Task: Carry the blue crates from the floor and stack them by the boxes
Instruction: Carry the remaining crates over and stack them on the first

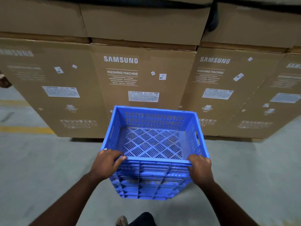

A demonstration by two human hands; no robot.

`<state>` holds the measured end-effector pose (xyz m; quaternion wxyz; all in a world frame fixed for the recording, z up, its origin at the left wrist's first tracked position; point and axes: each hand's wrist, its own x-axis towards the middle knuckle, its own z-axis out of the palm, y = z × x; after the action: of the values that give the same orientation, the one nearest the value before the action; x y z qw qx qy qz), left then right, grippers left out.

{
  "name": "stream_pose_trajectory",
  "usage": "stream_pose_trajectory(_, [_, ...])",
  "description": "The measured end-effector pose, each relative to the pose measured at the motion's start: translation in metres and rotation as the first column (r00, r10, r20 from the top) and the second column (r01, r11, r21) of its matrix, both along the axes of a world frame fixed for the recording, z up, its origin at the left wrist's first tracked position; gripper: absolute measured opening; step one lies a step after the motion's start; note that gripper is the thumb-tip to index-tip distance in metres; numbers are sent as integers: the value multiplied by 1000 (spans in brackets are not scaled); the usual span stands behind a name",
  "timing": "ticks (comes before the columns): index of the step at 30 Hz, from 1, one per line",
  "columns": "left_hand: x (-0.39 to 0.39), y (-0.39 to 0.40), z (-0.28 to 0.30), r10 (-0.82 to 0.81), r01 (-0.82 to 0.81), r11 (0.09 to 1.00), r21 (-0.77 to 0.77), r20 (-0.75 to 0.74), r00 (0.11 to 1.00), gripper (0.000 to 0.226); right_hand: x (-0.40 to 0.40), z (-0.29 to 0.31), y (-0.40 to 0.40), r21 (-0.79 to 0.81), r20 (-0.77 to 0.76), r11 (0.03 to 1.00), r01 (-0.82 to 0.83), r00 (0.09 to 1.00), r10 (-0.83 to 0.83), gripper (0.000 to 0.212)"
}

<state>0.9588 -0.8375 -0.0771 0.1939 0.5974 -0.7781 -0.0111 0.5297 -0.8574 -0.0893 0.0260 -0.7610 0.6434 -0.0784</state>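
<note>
**Crate held by near rim only, at the boxes**

Left hand (pixel 107 163) and right hand (pixel 200 167) each curl a grip over the near rim of the blue crate (pixel 153 141), held just before the washing machine boxes (pixel 140 82). Whether it rests on the floor (pixel 40 160), cannot tell. Risk: far edge dips, crate tips forward and strikes the cardboard, or the rim slips from the fingers.

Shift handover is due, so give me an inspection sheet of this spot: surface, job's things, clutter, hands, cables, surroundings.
Surface: grey concrete floor with a yellow line at left.
Job's things: one empty blue crate, held in front of the boxes; whether other crates sit beneath it cannot be told.
Clutter: nothing seen.
Hands: left hand and right hand each grip the crate's near rim.
Cables: nothing seen.
Surroundings: a row of cardboard washing machine boxes, more cartons stacked on top.
</note>
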Motion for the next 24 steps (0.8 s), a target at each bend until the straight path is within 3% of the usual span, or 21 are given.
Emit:
stream_pose_trajectory(9, [6, -15, 6, -34, 39, 996, 84, -62, 998, 49, 5, 1, -6, -39, -10, 999, 9, 1000, -9, 39])
stream_pose_trajectory(12, [3, -18, 11, -10, 11, 994, 107, -18, 1000, 52, 8, 4, -13, -20, -20, 998, 67, 998, -67, 37])
stream_pose_trajectory(15, [-15, -10, 9, 95, -97, 995, 19, 57, 994, 45, 5, 3, -6, -58, 53, 998, 35, 998, -32, 30])
stream_pose_trajectory(18, [-43, 4, -1, 274, -278, 961, 9, 139, 952, 39, 3, 4, 5, -91, 114, 995, -36, 992, 47, 41])
stream_pose_trajectory(22, [-51, -3, 19, 346, -390, 891, 232, 209, 915, 49, 10, 26, 1, 86, 149, 995, -42, 988, 29, 47])
stream_pose_trajectory(24, [-48, -10, 34, 396, -425, 849, 315, 154, 905, 43, 15, 38, -1, 213, 350, 972, -102, 937, 22, 46])
